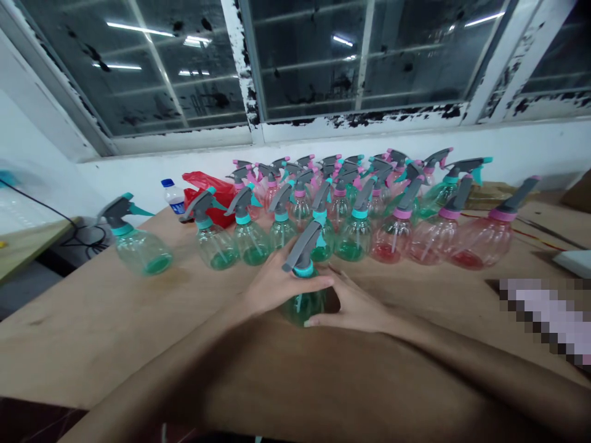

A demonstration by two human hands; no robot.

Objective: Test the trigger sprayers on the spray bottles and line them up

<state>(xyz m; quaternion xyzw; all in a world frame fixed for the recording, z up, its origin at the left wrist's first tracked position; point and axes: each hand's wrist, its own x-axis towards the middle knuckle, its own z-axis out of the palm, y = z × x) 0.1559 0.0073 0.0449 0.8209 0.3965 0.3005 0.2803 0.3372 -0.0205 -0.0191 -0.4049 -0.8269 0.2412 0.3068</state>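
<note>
Upright in front of me stands a green spray bottle (302,304) with a grey trigger head and a turquoise collar. My left hand (277,283) is wrapped round its upper part, the thumb lying across the front just below the collar. From the other side my right hand (355,301) grips the lower body, its thumb near the base. Most fingers of both hands are hidden behind the bottle. Just beyond the hands is a row of similar bottles, among them a green one (353,240) and a pink one (391,242).
Several more spray bottles crowd the table (115,332) towards the wall. One green bottle (143,251) stands apart at left. A red plastic bag (215,194) and a blue-capped bottle (173,195) are behind the row. A cardboard box (492,195) lies at back right.
</note>
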